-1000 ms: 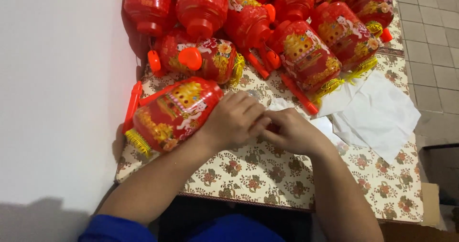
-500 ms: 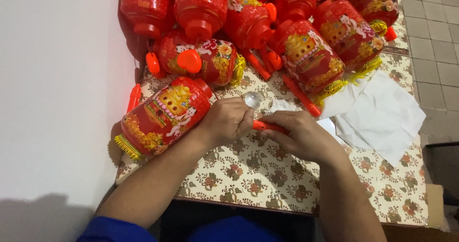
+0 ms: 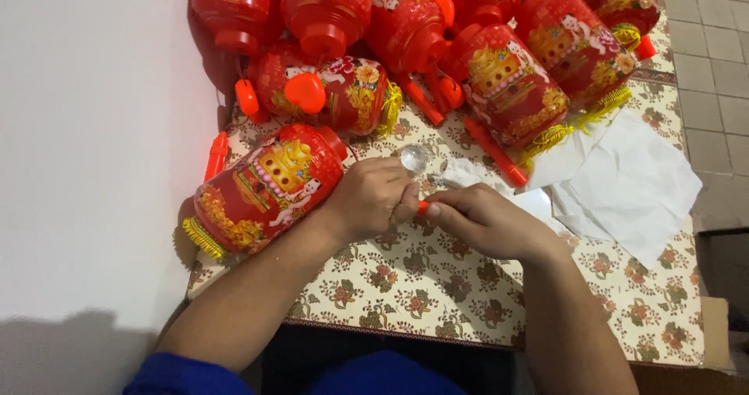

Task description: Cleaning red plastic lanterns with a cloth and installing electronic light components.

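Floral tablecloth (image 3: 437,286) below, the left hand (image 3: 373,198) closes on a clear bulb (image 3: 413,158), the right hand (image 3: 484,222) pinches an orange stick (image 3: 422,206); the lantern (image 3: 269,186) looks light, thin-walled, best gripped by its cap.

Table (image 3: 437,286) runs along the wall (image 3: 86,145) on its left. Lantern (image 3: 265,188) lies on its side at the table's left edge, just beside the wall. Left hand (image 3: 370,200) touches that lantern's right end; right hand (image 3: 484,222) is just right of it, fingertips meeting — a small stick (image 3: 422,205) between them. Bulb (image 3: 413,158) sits just behind the left hand. Lantern pile (image 3: 437,44) fills the table's far end. Paper sheets (image 3: 632,184) lie right of the hands, before the pile.
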